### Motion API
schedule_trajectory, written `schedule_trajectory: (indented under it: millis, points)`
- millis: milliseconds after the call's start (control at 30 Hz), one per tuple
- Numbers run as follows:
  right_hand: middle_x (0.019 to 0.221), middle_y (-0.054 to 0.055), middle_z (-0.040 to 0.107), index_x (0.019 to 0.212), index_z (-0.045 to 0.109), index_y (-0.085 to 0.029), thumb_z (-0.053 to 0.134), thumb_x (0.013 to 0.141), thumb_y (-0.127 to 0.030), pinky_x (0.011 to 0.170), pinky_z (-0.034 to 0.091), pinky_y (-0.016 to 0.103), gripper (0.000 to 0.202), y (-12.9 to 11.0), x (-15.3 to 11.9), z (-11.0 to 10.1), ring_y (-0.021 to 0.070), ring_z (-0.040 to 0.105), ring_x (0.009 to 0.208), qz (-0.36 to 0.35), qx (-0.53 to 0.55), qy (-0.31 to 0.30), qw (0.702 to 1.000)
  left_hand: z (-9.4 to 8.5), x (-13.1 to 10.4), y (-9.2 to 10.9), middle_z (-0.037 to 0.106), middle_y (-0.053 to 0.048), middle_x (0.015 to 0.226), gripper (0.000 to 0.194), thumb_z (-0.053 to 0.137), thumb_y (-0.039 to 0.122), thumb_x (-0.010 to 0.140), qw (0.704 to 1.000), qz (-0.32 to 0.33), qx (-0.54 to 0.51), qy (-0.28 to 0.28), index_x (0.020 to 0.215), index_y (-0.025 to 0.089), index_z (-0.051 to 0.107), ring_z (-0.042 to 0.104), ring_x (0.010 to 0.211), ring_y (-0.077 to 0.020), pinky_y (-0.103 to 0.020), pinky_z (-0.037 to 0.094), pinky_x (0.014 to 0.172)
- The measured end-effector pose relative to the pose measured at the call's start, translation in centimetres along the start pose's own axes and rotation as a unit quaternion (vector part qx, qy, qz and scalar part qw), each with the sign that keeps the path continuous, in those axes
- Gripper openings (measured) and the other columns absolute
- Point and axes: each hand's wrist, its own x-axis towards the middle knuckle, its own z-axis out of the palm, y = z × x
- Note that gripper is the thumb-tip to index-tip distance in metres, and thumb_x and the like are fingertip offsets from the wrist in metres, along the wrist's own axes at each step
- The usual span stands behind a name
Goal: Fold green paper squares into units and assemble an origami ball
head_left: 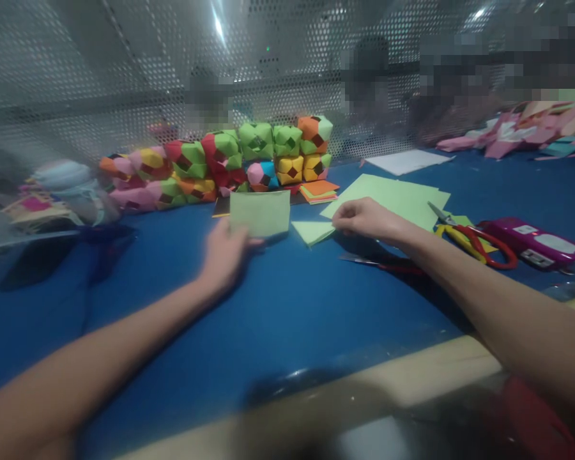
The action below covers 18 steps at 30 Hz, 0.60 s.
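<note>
A pale green rectangular paper is pinched at its lower left by my left hand and stands tilted up from the blue table. My right hand has its fingers closed at the right corner of a small folded green triangle. Behind that hand lie larger light green sheets. Scissors with a red handle lie partly under my right forearm.
Colourful folded paper balls form a row at the back. Orange squares lie before them. Yellow-and-red scissors and a purple box are at the right, pink paper pieces at the back right. The blue table has a pale front edge.
</note>
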Motion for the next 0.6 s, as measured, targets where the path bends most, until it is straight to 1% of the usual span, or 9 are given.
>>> schedule_trajectory:
  millis: [100, 167, 200, 267, 333, 400, 433, 500, 600]
  points:
    - [0.077, 0.005, 0.067, 0.080, 0.065, -0.014, 0.056, 0.079, -0.015, 0.067, 0.045, 0.025, 0.009, 0.4, 0.6, -0.3, 0.0139, 0.059, 0.067, -0.005, -0.011, 0.089, 0.996, -0.2, 0.0, -0.1, 0.066, -0.004, 0.095, 0.020, 0.054, 0.020, 0.077, 0.999, 0.032, 0.032, 0.003, 0.097, 0.016, 0.056, 0.068, 0.075, -0.0153, -0.032, 0.059, 0.068]
    - [0.093, 0.009, 0.070, 0.090, 0.067, -0.013, 0.057, 0.081, -0.018, 0.073, 0.045, 0.026, 0.015, 0.1, 0.3, -0.5, 0.0161, 0.061, 0.080, -0.027, -0.026, 0.130, 0.991, -0.5, -0.3, -0.1, 0.066, -0.004, 0.094, 0.019, 0.051, 0.021, 0.080, 0.989, 0.087, 0.116, -0.010, 0.098, 0.017, 0.057, 0.067, 0.080, -0.0161, -0.035, 0.058, 0.074]
    - [0.097, 0.009, 0.070, 0.093, 0.068, -0.013, 0.057, 0.081, -0.019, 0.074, 0.045, 0.026, 0.017, -0.2, 0.0, -0.5, 0.0167, 0.061, 0.083, -0.035, -0.029, 0.132, 0.990, -0.6, -0.5, -0.1, 0.067, -0.004, 0.093, 0.018, 0.049, 0.020, 0.082, 0.976, 0.123, 0.176, -0.030, 0.098, 0.017, 0.058, 0.066, 0.083, -0.0165, -0.036, 0.057, 0.078]
    - [0.093, 0.007, 0.070, 0.094, 0.068, -0.013, 0.055, 0.082, -0.020, 0.072, 0.045, 0.026, 0.019, -1.0, -1.0, -0.5, 0.0164, 0.061, 0.080, -0.046, -0.030, 0.094, 0.994, -0.8, -1.1, -0.1, 0.068, -0.006, 0.094, 0.019, 0.046, 0.019, 0.084, 0.925, 0.207, 0.299, -0.108, 0.096, 0.017, 0.060, 0.065, 0.087, -0.0176, -0.037, 0.054, 0.083]
    - [0.086, 0.006, 0.070, 0.092, 0.069, -0.014, 0.054, 0.082, -0.019, 0.069, 0.045, 0.025, 0.019, -1.6, -2.0, -0.3, 0.0160, 0.061, 0.076, -0.067, -0.050, 0.020, 0.996, -0.8, -1.8, -0.2, 0.068, -0.009, 0.095, 0.020, 0.043, 0.016, 0.085, 0.851, 0.275, 0.392, -0.215, 0.093, 0.016, 0.062, 0.063, 0.090, -0.0197, -0.038, 0.053, 0.084]
    - [0.086, 0.005, 0.070, 0.090, 0.069, -0.014, 0.053, 0.082, -0.018, 0.069, 0.044, 0.025, 0.019, -1.8, -2.7, 0.1, 0.0167, 0.061, 0.075, -0.099, -0.096, -0.043, 0.990, -0.8, -2.5, -0.4, 0.067, -0.012, 0.094, 0.021, 0.041, 0.015, 0.086, 0.784, 0.312, 0.448, -0.295, 0.089, 0.015, 0.062, 0.063, 0.091, -0.0220, -0.039, 0.053, 0.081]
    - [0.087, 0.006, 0.071, 0.090, 0.069, -0.014, 0.053, 0.082, -0.018, 0.070, 0.044, 0.025, 0.019, -1.8, -2.8, 0.4, 0.0173, 0.061, 0.076, -0.114, -0.122, -0.063, 0.984, -0.7, -2.7, -0.5, 0.067, -0.013, 0.094, 0.021, 0.041, 0.015, 0.087, 0.761, 0.320, 0.467, -0.316, 0.087, 0.014, 0.062, 0.063, 0.091, -0.0227, -0.039, 0.054, 0.079]
    - [0.091, 0.007, 0.071, 0.093, 0.070, -0.015, 0.051, 0.083, -0.019, 0.071, 0.043, 0.026, 0.021, -1.5, -2.9, 0.8, 0.0186, 0.062, 0.079, -0.130, -0.165, -0.078, 0.975, -0.6, -3.1, -0.6, 0.067, -0.014, 0.094, 0.022, 0.041, 0.014, 0.087, 0.735, 0.331, 0.492, -0.328, 0.087, 0.014, 0.062, 0.063, 0.090, -0.0231, -0.038, 0.054, 0.077]
    - [0.098, 0.009, 0.071, 0.098, 0.069, -0.015, 0.049, 0.084, -0.016, 0.075, 0.043, 0.028, 0.025, -0.9, -2.5, 1.1, 0.0203, 0.062, 0.085, -0.132, -0.190, -0.067, 0.971, -0.6, -3.3, -0.7, 0.067, -0.015, 0.096, 0.023, 0.041, 0.015, 0.089, 0.724, 0.354, 0.499, -0.319, 0.089, 0.013, 0.063, 0.064, 0.091, -0.0227, -0.037, 0.056, 0.075]
